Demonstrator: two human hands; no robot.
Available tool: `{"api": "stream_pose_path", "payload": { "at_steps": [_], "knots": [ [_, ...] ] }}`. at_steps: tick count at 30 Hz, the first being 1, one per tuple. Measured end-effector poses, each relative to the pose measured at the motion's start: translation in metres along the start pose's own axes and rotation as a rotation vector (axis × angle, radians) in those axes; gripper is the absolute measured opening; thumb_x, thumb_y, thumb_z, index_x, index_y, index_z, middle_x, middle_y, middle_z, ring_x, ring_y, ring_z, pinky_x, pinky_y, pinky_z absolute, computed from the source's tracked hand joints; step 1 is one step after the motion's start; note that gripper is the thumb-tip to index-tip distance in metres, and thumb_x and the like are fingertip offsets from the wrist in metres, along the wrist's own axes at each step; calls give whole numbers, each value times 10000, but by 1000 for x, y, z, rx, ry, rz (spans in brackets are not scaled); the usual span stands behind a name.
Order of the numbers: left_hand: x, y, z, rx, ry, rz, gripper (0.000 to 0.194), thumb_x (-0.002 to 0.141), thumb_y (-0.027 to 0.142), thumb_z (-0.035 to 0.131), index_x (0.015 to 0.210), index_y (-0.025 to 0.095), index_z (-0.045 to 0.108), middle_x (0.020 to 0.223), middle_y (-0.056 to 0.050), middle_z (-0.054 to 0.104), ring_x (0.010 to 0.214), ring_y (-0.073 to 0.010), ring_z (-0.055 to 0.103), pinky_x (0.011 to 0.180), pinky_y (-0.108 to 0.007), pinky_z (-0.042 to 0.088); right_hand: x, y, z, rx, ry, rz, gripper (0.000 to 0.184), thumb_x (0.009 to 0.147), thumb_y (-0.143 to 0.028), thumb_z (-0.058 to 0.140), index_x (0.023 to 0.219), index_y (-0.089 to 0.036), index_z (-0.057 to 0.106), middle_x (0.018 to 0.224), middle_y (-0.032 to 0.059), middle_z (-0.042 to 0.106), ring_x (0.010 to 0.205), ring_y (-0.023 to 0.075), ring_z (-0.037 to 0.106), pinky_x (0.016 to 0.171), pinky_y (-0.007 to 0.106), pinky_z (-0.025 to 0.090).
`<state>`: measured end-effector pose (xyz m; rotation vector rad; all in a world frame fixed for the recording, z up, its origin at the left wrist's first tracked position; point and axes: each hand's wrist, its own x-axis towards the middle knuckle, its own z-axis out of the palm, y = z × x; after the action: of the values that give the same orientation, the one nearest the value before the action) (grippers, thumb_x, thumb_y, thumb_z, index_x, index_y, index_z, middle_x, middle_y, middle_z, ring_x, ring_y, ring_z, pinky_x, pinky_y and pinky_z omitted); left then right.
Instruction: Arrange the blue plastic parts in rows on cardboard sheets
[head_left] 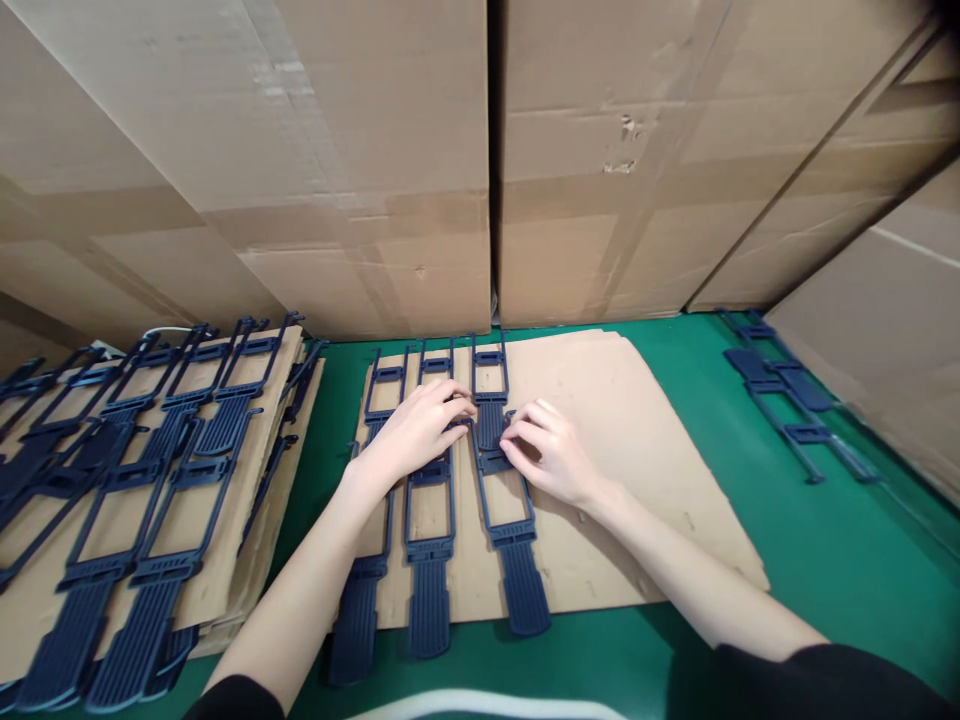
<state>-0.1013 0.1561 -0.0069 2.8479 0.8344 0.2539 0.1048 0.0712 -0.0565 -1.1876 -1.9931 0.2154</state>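
A dark blue plastic frame with a ribbed paddle [525,590] lies on a flat cardboard sheet [622,430], its paddle end toward me. My left hand [420,425] has its fingers bent at the left upper prong of this frame. At the right upper prong, my right hand [551,450] pinches with thumb and fingertips; the exact contact is partly hidden. Another such frame [489,375] lies just beyond, its ribbed paddle between my two hands. To the left, more frames [430,600] rest in columns on the same sheet, partly covered by my left hand and forearm.
At the left stands a stack of cardboard sheets [247,480] layered with more blue frames [142,630]. Several loose blue pieces [780,385] lie at the right on the green table [825,560]. Large cardboard boxes [375,180] wall off the back. A white curved bar [480,703] crosses the near edge.
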Motion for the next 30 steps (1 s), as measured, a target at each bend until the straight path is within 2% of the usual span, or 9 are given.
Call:
{"api": "stream_pose_path", "payload": {
  "at_steps": [8,22,26,30],
  "knots": [
    [2,2,4,4,4,-6,175,906,224,469,948,179,632,1095,-68,565,1069,-209,500,954,-380,403,-1,4,2,-5,-8,-2,136,881,-232,495,812,-171,595,805,61,556,796,170,483,731,319,400],
    [3,5,10,61,66,-38,220,918,218,437,1034,174,619,1144,-75,567,1084,-220,502,948,-385,414,-1,2,2,2,-8,6,141,889,-216,481,835,-169,603,820,64,547,796,164,492,731,308,417],
    [3,5,12,60,73,-17,302,906,170,435,1178,163,568,1317,-80,493,1219,-223,428,1042,-400,353,-2,3,3,13,0,1,134,885,-212,489,897,-169,616,901,79,559,859,175,506,775,321,433],
    [4,4,16,54,38,12,325,913,157,407,1196,152,567,1356,-82,479,1269,-217,402,1079,-412,317,-3,3,3,-29,-9,-18,177,882,-221,499,1000,-174,623,1096,101,561,1001,205,501,868,367,423]
  ]
}}
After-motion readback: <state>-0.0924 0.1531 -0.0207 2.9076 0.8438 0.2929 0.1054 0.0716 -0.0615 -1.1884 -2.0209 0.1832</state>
